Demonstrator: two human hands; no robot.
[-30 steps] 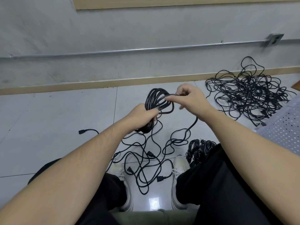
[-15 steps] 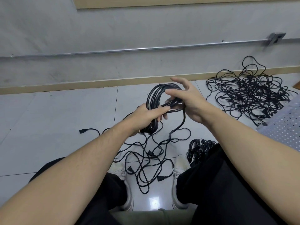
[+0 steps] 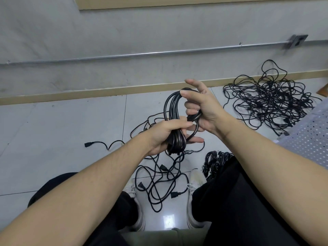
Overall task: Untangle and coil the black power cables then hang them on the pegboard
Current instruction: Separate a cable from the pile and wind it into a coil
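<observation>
Black cables (image 3: 174,110), black trousers (image 3: 236,201), off-white shoes (image 3: 194,178), pale grey glossy tiles (image 3: 53,139), tan skirting (image 3: 71,95), and a white board (image 3: 308,139) patterned with holes.

No legible text, labels, brands, numbers or signs anywhere in the head view.
</observation>
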